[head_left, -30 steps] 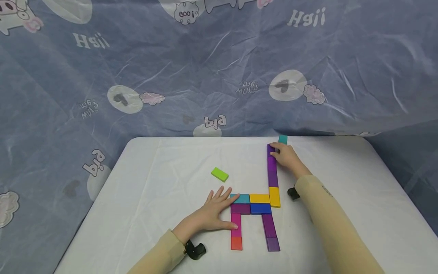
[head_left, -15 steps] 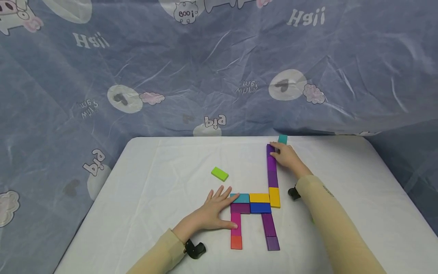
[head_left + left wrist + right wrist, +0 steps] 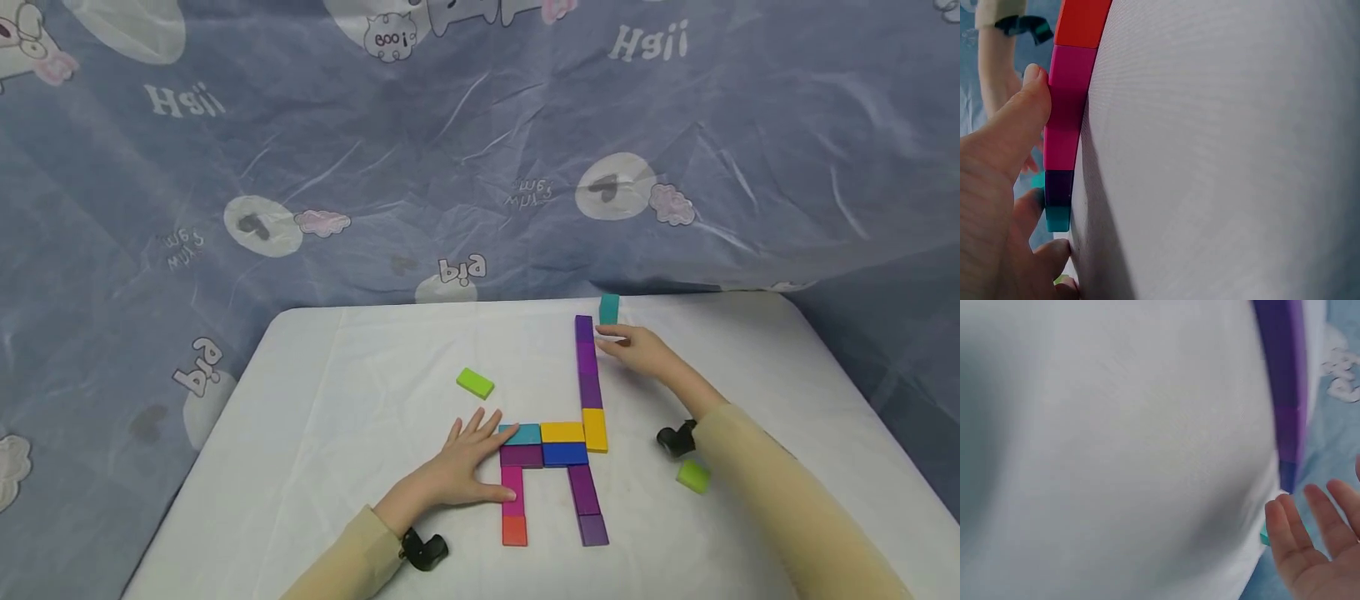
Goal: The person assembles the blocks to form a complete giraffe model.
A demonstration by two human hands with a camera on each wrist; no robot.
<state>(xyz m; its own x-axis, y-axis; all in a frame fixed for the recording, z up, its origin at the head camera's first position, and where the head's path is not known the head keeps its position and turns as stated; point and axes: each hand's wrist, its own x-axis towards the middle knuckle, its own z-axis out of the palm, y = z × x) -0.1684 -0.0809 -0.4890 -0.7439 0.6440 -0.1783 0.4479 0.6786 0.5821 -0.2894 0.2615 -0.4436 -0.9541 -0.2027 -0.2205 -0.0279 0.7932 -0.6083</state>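
Note:
Flat coloured blocks lie joined in a figure on the white table. My left hand spreads its fingers at the figure's left side, thumb on the magenta block and index finger on the teal block. To the right, a yellow block carries on into a line of purple blocks running toward the far edge. My right hand hovers just right of that line's upper end, fingers loosely extended and holding nothing. In the right wrist view its fingers stand apart from the purple blocks.
A loose teal block lies at the table's far edge, beyond my right hand. One lime green block lies above my left hand, another green block beside the right sleeve. A patterned blue-grey cloth hangs behind the table.
My right hand has come off the top of the purple line and shifted slightly right and nearer. The green block by the right sleeve now shows. My left hand stays put.

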